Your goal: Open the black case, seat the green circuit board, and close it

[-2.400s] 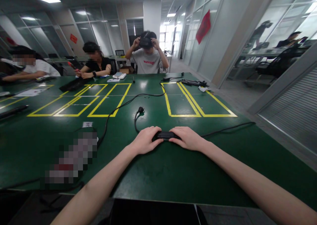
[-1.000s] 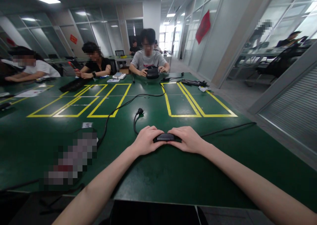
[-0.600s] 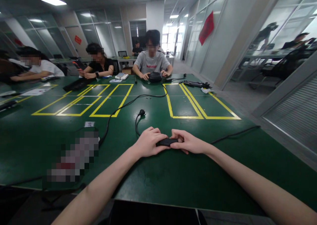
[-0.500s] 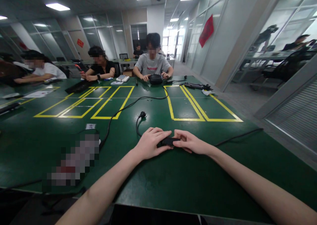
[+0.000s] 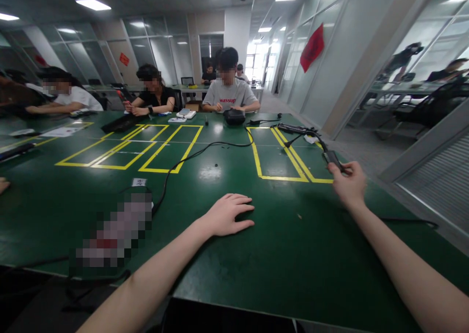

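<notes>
My right hand (image 5: 350, 184) grips a black power adapter (image 5: 331, 158) between thumb and fingers, raised over the right part of the green table (image 5: 264, 255). From the adapter's far end a short cord arcs to the left and ends in a black plug (image 5: 288, 144), above the yellow tape lines. Near the table's middle, my left hand (image 5: 230, 215) rests palm down, fingers apart, with nothing in it. Another black cable (image 5: 406, 220) runs out to the right behind my right wrist.
A blurred-out, elongated object (image 5: 117, 230) lies at the left, with a small label (image 5: 139, 182) beyond it. A long black cable (image 5: 166, 176) crosses the table. Across from me, a person in a grey shirt (image 5: 229, 96) sits behind a black case (image 5: 234, 116). A folded black tripod (image 5: 296, 128) lies far right.
My right hand has carried the power adapter away from my left hand, rightward and farther out, its cord and plug following. My left hand has let go and stays in about the same place.
</notes>
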The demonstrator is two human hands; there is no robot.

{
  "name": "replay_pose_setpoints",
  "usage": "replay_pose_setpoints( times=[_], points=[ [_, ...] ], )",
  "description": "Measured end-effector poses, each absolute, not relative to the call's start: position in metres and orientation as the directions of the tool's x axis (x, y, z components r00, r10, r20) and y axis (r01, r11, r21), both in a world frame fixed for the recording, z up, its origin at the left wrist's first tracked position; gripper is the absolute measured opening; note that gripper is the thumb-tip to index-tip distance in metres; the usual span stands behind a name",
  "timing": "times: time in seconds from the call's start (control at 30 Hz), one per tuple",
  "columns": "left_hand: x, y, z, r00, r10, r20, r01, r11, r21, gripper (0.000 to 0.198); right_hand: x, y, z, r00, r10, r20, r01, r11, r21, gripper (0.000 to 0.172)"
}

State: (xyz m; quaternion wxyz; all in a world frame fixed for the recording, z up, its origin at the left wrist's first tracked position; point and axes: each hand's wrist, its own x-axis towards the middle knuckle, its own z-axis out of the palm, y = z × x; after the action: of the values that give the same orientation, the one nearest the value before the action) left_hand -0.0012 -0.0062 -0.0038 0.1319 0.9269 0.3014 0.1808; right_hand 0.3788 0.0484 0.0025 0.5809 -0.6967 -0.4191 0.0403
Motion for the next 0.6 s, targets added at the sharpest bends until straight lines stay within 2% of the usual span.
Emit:
replay_pose_setpoints(
  times=[0.1,0.23,0.3,0.47,0.6],
  points=[
    [-0.001,-0.006,-0.003,0.749,0.614,0.249,0.515,-0.775,0.366,0.041,0.386,0.046,-0.001,0.592,0.664,0.456,0.713,-0.168,-0.681,0.033],
    [-0.002,-0.007,-0.003,0.749,0.612,0.254,0.511,-0.777,0.367,0.04,0.38,0.044,-0.001,0.522,0.726,0.448,0.786,-0.204,-0.584,0.025],
    [-0.002,-0.007,-0.003,0.747,0.614,0.256,0.511,-0.776,0.37,0.04,0.379,0.044,0.002,0.55,0.684,0.479,0.774,-0.203,-0.599,0.024],
    [-0.002,-0.008,-0.003,0.743,0.616,0.26,0.511,-0.774,0.373,0.039,0.391,0.037,0.016,0.715,0.455,0.531,0.663,-0.201,-0.721,0.022],
    [-0.002,-0.008,-0.003,0.746,0.615,0.256,0.512,-0.775,0.369,0.039,0.391,0.029,0.021,0.728,0.443,0.523,0.656,-0.229,-0.719,0.022]
  ],
)
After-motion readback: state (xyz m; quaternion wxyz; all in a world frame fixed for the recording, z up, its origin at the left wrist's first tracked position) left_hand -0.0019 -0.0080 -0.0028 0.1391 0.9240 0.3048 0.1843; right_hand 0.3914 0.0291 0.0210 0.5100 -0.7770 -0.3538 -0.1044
